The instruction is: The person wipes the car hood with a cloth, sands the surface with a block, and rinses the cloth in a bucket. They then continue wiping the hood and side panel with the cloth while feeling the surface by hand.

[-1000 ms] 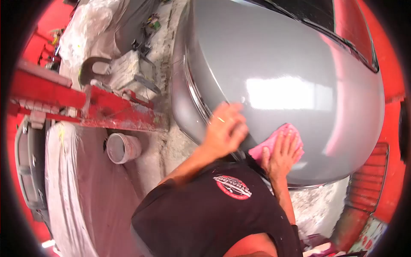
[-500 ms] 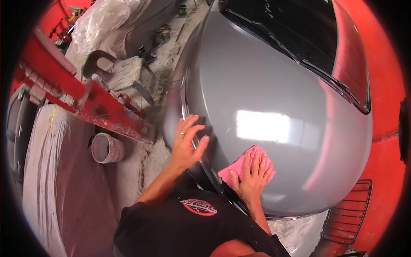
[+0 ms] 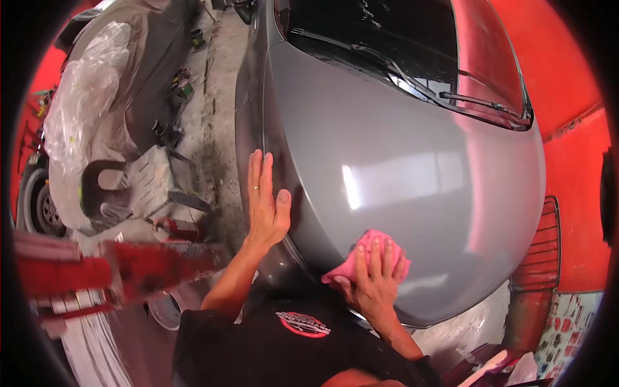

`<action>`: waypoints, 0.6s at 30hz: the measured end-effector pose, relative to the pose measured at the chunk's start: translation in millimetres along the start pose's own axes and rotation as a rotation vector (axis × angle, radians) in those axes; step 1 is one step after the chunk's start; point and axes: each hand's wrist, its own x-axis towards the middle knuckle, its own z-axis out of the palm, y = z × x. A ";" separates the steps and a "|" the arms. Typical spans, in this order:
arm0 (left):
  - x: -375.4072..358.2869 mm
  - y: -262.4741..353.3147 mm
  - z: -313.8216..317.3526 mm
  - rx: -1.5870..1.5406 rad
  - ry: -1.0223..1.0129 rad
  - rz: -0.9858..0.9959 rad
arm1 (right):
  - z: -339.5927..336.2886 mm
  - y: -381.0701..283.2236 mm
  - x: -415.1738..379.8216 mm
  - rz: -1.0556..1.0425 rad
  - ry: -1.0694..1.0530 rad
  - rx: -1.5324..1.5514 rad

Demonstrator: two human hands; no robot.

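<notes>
A grey car hood (image 3: pixel 361 135) fills the middle of the view, with the dark windshield and wipers above it. My right hand (image 3: pixel 376 277) lies flat with fingers spread over a pink cloth (image 3: pixel 369 248), pressing it on the lower part of the hood. To the left, my left hand (image 3: pixel 267 209) is over the fender's edge, its fingers stretched out and its thumb apart, with nothing in it. Whether its palm touches the car cannot be made out.
A red metal beam (image 3: pixel 142 267) juts in from the left. Behind it are a dusty chair (image 3: pixel 158 177) and a plastic-covered vehicle (image 3: pixel 84 97). A bucket (image 3: pixel 166 313) is partly hidden below the beam. A black rack (image 3: pixel 540 258) leans at the right.
The view has shifted, so the chair and beam appear lower. My left hand's fingers have straightened and drawn together. The cloth is more bunched under my right hand.
</notes>
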 end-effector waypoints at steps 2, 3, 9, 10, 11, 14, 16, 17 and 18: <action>18.4 -36.9 -1.6 0.024 -0.032 0.003 | 3.4 -14.2 13.1 0.059 0.021 -0.012; 23.4 -55.1 1.8 0.057 -0.045 -0.005 | 2.7 -20.1 17.1 0.095 0.039 -0.023; 12.1 -114.5 21.2 0.028 -0.145 -0.318 | -4.0 -49.8 79.9 0.112 -0.064 -0.064; 9.3 -111.3 23.1 0.030 -0.113 -0.301 | -6.2 -56.9 98.3 0.114 -0.087 -0.053; 7.5 -108.5 24.7 0.031 -0.084 -0.288 | -7.0 -63.1 120.5 0.111 -0.102 -0.061; 6.4 -106.0 25.9 -0.012 -0.061 -0.289 | -8.3 -77.0 205.1 -0.042 -0.062 -0.095; 7.1 -109.5 24.5 -0.023 -0.051 -0.287 | -5.1 -86.5 264.9 -0.106 -0.001 -0.125; 8.2 -111.5 25.2 -0.041 -0.027 -0.276 | -1.5 -88.2 297.8 -0.125 0.031 -0.122; 3.8 -112.3 25.0 -0.057 -0.013 -0.279 | 7.9 -87.1 333.5 -0.146 0.148 -0.165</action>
